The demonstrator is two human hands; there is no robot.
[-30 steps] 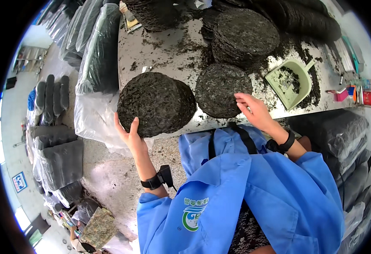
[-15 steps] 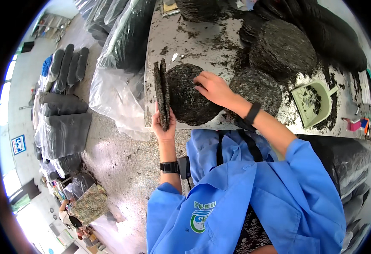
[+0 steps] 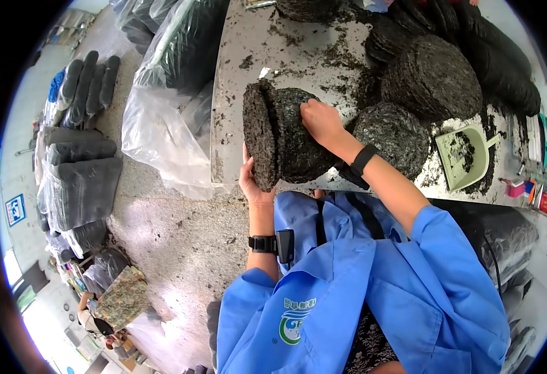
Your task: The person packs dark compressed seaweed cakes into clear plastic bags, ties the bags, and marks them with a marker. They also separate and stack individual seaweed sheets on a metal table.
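Observation:
My left hand [image 3: 256,186] grips the lower edge of a couple of dark, round, dried seaweed sheets [image 3: 259,134], which stand tilted on edge at the table's left side. Its fingertips are partly hidden behind them. Lying just to their right is another dried seaweed round [image 3: 298,153]. Over the upper right of that round my right hand [image 3: 323,123] is closed, fingers curled inward against the dark surface. Whatever its fingers pinch, if anything, is hidden. To the right of my right wrist lies a separate stack of seaweed rounds [image 3: 391,138].
Larger seaweed stacks [image 3: 432,78] fill the table's [image 3: 233,75] far right, with dark crumbs scattered around. A pale green dustpan [image 3: 454,177] holds crumbs at the right. Clear plastic bags [image 3: 161,137] hang beside the left edge. A person [image 3: 92,315] is in the lower-left background.
The sheets in my left hand have tipped from nearly edge-on to show a broad face and shifted right. My right hand's fingers have curled closed and moved slightly right.

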